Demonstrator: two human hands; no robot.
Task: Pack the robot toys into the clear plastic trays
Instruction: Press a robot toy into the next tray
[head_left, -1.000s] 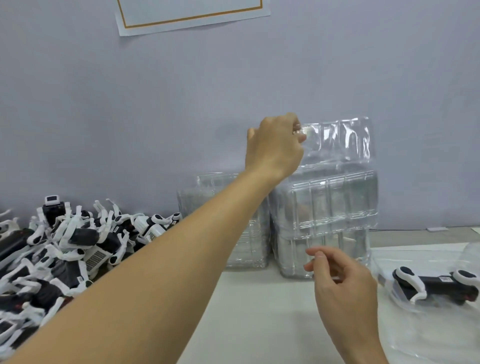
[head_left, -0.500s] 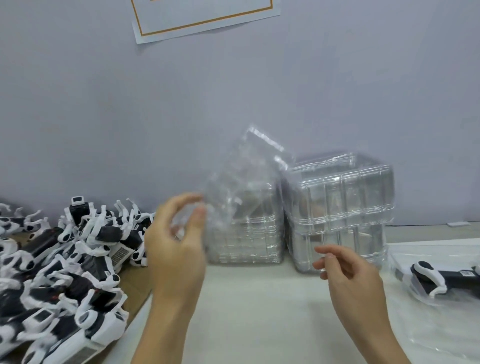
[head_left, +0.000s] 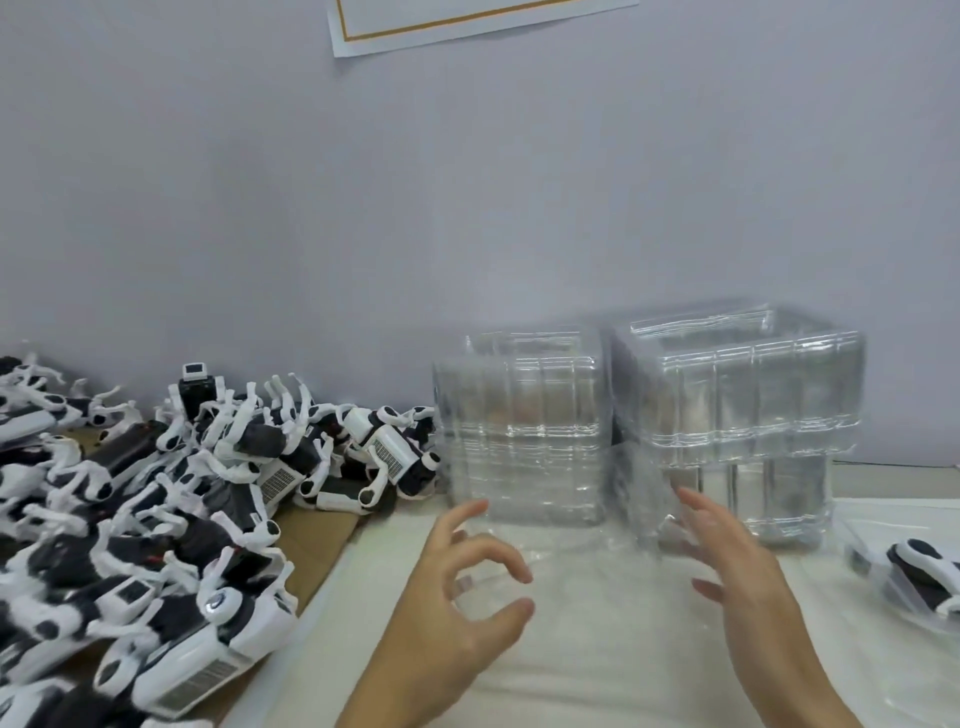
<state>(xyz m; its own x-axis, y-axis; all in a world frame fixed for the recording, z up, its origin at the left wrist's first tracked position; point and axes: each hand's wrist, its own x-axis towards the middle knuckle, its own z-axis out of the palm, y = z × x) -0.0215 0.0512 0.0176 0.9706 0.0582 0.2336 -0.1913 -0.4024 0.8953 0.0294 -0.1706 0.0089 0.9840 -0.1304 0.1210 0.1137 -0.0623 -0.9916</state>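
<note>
Tray (head_left: 566, 556): clear plastic, blurred, lying on the white table (head_left: 597, 649) just in front of the two tray stacks (head_left: 654, 421), between both hands.
Left hand (head_left: 457, 618): fingers spread and loosely curved at the tray's left edge; contact unclear.
Right hand (head_left: 748, 587): fingers straight and spread at its right edge.
Robot toys (head_left: 156, 519): black-and-white heap left of the stacks.
Bagged toy (head_left: 924, 571): right of the stacks.

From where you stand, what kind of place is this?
Probably a toy packing bench: a heap of black-and-white robot toys, stacks of clear plastic trays, and one toy already in a tray.
</note>
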